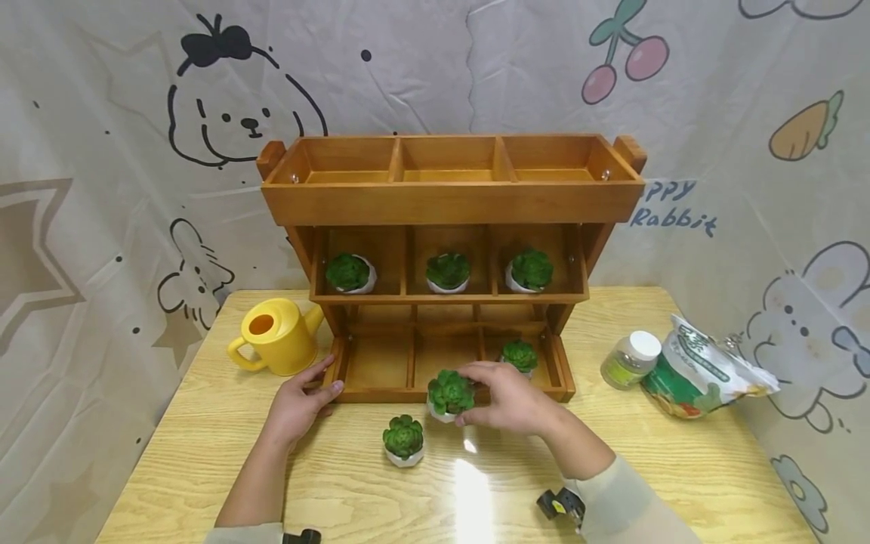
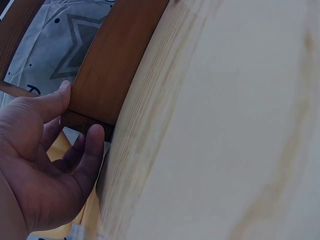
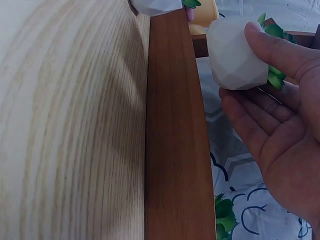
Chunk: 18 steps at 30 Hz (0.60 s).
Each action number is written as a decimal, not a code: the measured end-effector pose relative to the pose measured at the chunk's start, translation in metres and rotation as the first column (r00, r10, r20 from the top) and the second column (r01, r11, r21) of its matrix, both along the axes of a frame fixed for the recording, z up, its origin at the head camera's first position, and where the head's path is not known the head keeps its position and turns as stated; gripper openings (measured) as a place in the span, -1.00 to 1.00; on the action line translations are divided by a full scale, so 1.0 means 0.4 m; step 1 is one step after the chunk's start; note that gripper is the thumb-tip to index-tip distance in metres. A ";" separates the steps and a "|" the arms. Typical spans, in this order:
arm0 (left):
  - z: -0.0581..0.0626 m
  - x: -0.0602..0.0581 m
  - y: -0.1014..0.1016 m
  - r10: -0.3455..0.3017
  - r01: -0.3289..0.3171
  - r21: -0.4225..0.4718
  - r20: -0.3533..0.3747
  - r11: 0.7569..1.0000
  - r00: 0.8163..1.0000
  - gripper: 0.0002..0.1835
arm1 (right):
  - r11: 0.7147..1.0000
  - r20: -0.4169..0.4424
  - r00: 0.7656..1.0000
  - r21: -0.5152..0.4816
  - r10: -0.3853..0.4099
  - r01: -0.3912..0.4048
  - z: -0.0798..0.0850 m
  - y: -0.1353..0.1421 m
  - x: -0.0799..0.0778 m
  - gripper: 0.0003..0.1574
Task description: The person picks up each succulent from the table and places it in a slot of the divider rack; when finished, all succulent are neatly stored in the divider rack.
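Observation:
My right hand (image 1: 506,397) holds a potted succulent (image 1: 451,394) by its white faceted pot, thumb on one side and fingers on the other. In the right wrist view the pot (image 3: 235,55) is raised beside the front board of the shelf's bottom tier. My left hand (image 1: 301,400) grips the lower left front corner of the three-tier wooden shelf (image 1: 451,204), thumb and fingers about the corner in the left wrist view. A second potted succulent (image 1: 404,440) stands on the table in front of the shelf. Another succulent (image 1: 519,356) sits in the bottom tier's right compartment, partly behind my right hand.
Three potted succulents stand in the middle tier, one per compartment: left (image 1: 350,273), centre (image 1: 448,272) and right (image 1: 529,270). A yellow watering can (image 1: 282,336) is left of the shelf. To the right are a white-capped jar (image 1: 630,360) and a green-and-white bag (image 1: 703,370).

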<state>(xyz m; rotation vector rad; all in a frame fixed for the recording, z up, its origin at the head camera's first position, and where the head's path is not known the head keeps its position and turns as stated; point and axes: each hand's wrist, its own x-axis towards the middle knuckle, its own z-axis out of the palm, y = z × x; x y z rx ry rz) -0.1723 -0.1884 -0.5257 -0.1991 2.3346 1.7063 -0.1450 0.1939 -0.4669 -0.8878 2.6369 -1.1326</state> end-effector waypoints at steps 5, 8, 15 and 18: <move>-0.001 -0.001 0.001 -0.002 0.002 0.001 -0.005 1.000 1.000 -0.29 | 0.999 -0.003 1.000 -0.027 -0.030 0.030 -0.003 0.001 -0.015 -0.23; -0.002 -0.003 0.001 -0.002 0.002 0.001 -0.006 1.000 1.000 -0.29 | 0.998 0.002 0.999 -0.057 -0.040 0.040 -0.002 0.000 -0.024 -0.24; 0.000 -0.001 0.002 -0.008 0.008 0.000 -0.001 1.000 1.000 -0.30 | 0.996 -0.025 0.997 -0.047 -0.076 0.075 0.001 -0.008 -0.040 -0.25; 0.000 0.000 0.002 -0.008 0.008 -0.003 -0.004 1.000 1.000 -0.30 | 0.993 -0.009 0.994 -0.035 -0.109 0.109 0.000 -0.016 -0.045 -0.24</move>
